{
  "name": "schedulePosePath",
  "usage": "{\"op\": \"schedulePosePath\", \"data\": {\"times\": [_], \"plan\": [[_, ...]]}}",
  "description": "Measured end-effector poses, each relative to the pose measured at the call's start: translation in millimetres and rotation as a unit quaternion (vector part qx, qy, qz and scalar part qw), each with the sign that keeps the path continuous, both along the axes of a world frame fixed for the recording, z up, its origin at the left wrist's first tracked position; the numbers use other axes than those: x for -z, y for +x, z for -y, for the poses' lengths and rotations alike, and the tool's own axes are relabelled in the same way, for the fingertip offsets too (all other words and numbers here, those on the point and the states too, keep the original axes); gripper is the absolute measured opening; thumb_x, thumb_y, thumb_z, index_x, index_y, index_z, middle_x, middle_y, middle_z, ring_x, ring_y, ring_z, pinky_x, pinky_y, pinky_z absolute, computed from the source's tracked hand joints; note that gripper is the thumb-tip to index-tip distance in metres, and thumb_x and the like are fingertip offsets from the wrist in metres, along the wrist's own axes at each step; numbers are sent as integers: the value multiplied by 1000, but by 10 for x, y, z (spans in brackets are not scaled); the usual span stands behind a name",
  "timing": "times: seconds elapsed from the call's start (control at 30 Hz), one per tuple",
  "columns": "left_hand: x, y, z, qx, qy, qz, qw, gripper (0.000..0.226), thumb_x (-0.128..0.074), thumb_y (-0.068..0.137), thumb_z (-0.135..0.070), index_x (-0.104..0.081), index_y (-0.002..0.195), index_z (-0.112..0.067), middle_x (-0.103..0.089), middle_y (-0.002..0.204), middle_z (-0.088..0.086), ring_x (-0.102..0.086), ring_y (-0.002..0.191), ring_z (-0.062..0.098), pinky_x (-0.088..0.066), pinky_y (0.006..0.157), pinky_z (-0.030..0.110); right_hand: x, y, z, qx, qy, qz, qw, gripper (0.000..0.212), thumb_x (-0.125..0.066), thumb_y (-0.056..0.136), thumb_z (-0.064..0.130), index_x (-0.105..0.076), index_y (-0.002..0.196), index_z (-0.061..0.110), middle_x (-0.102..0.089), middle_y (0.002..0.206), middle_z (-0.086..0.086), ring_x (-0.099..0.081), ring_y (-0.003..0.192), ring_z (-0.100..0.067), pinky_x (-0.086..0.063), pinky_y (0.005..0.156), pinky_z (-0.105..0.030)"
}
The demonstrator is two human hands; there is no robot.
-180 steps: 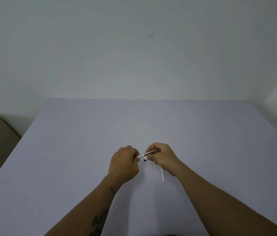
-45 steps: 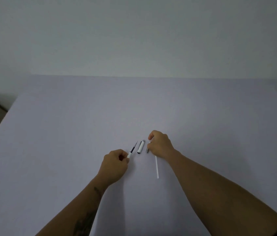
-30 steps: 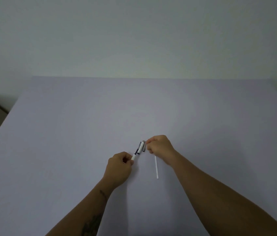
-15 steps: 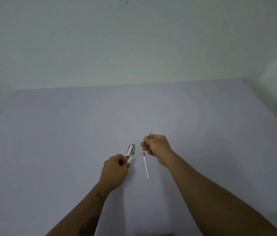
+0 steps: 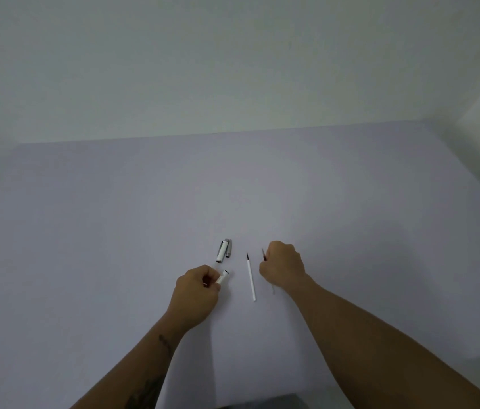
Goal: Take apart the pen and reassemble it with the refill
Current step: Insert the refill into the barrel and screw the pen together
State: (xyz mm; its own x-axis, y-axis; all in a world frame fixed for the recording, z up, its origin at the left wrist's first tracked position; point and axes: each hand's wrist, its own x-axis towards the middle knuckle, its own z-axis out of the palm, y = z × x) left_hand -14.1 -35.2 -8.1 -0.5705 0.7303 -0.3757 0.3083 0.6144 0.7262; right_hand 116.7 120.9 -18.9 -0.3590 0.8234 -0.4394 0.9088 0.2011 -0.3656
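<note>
on the table (image 5: pixel 115 231), left hand (image 5: pixel 196 293) clenches the barrel (image 5: pixel 222 276), right hand (image 5: pixel 281 265) a thin refill (image 5: pixel 263 254).

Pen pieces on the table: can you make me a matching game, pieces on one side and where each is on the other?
Pieces:
1. pen cap
2. white refill
3. white barrel
4. thin dark-tipped refill

Places:
A. pinched in the left hand
B. lying on the table between the two hands
C. held in the right hand
D. lying on the table just beyond the left hand

Pairs: 1-D, 2-B, 3-A, 4-C
</note>
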Motion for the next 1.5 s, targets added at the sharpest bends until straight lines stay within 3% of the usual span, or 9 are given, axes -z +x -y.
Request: {"op": "schedulePosePath", "data": {"times": [0.23, 0.4, 0.67, 0.77, 0.83, 0.93, 1.1, 1.3, 1.5], "plan": [[-9, 17, 22, -11, 6, 14, 1000, 15, -62, 83, -9, -67, 78, -23, -66, 77, -5, -58, 64, 11, -41, 54, 18, 5, -35, 123, 0, 34, -19, 999, 17, -58, 82, 24, -62, 91, 9, -63, 98, -12, -63, 89, -34, -46, 69, -30], [-41, 18, 42, -25, 16, 23, 999, 18, -61, 84, -8, -66, 77, -23, -64, 71, -6, -54, 59, 7, -39, 52, 16, 53, -152, 343, -73, 71, 45, 994, 26, -59, 85, 36, -64, 98, 14, -67, 109, -10, -65, 102, -32, -41, 72, -30], [-85, -80, 226, -31, 6, 28, 999, 15, -59, 83, -7, -66, 76, -19, -62, 70, -4, -51, 57, 9, -39, 51, 18, 18, -224, 471, -73, 44, 74, 994, 24, -57, 80, 19, -63, 102, 13, -66, 112, -8, -63, 106, -30, -45, 76, -29], [-107, -109, 263, -30, 13, 28, 999, 15, -58, 83, -7, -67, 78, -18, -63, 72, -4, -52, 59, 10, -41, 53, 20, -177, -308, 444, -25, -3, -33, 999, 8, -56, 79, 22, -57, 76, 14, -63, 85, -10, -63, 84, -32, -44, 66, -28], [-123, -118, 275, -31, 16, 30, 999, 16, -58, 84, -6, -66, 78, -18, -64, 73, -4, -53, 59, 10, -42, 54, 20, -329, -408, 421, 34, -30, -167, 985, 19, -56, 77, 20, -52, 62, 9, -65, 69, -12, -61, 69, -35, -46, 59, -33], [-144, -112, 268, -36, 25, 34, 998, 18, -57, 84, -6, -66, 77, -20, -65, 77, -3, -55, 63, 10, -42, 55, 19, -532, -495, 442, 78, -50, -275, 957, 19, -56, 77, 17, -59, 69, 0, -73, 70, -14, -68, 62, -32, -50, 53, -32], [-190, -100, 246, -33, 39, 34, 998, 17, -57, 84, -4, -67, 79, -18, -68, 80, 3, -56, 66, 15, -48, 60, 26, -573, -479, 582, 90, -69, -297, 948, 17, -57, 77, 18, -66, 65, 9, -73, 61, -1, -61, 48, -11, -47, 52, -27], [-202, -134, 283, -39, 54, 30, 997, 12, -61, 83, -7, -68, 82, -16, -68, 84, 6, -54, 64, 15, -47, 59, 27, -583, -462, 637, 103, -74, -309, 943, 20, -60, 82, 21, -69, 64, 16, -72, 61, 2, -58, 48, -9, -49, 53, -28], [-212, -161, 328, -56, 77, 56, 994, 14, -65, 81, -7, -69, 77, -19, -66, 75, 1, -52, 57, 11, -43, 53, 21, -594, -491, 675, 118, -88, -327, 934, 18, -62, 85, 18, -72, 72, 11, -73, 65, -4, -57, 49, -10, -49, 54, -27]]}}
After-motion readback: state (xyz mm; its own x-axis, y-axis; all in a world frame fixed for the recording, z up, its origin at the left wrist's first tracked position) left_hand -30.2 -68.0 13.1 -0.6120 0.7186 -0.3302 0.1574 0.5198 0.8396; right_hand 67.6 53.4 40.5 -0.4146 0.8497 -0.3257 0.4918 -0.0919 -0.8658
